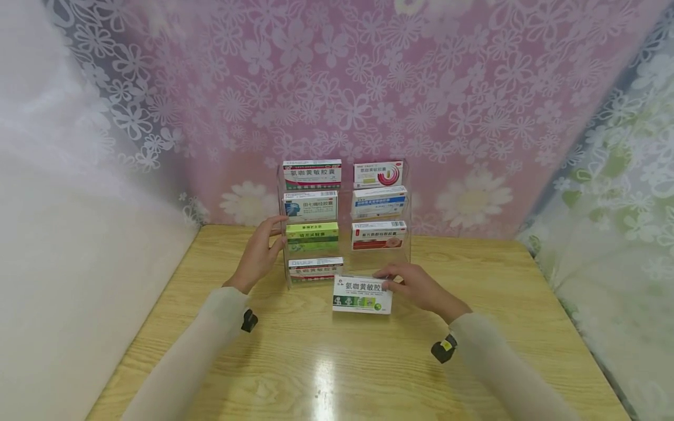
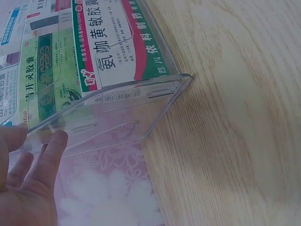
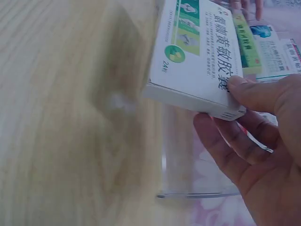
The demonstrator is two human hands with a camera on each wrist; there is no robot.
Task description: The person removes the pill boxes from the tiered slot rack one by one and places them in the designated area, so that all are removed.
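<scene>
A clear plastic display rack (image 1: 344, 234) stands upright on the table, with medicine boxes in two columns. My left hand (image 1: 259, 252) holds the rack's left side edge; in the left wrist view its thumb (image 2: 13, 136) and fingers lie at the clear side panel. With thumb and fingers, my right hand (image 1: 421, 287) pinches a white medicine box (image 1: 362, 295) with a green picture strip by its right end. This box is tilted, just in front of the rack's lowest right place. In the right wrist view the thumb (image 3: 258, 96) presses its printed face, fingers beneath.
The left column holds a red-and-green box (image 1: 313, 175), a white-and-teal box (image 1: 312, 206), a green box (image 1: 312, 237) and a lower box (image 1: 316, 271). On the right are a pink-swirl box (image 1: 379, 174), a blue-and-white box (image 1: 379, 203) and a red-and-white box (image 1: 379, 235). Flowered cloth (image 1: 342, 105) hangs behind.
</scene>
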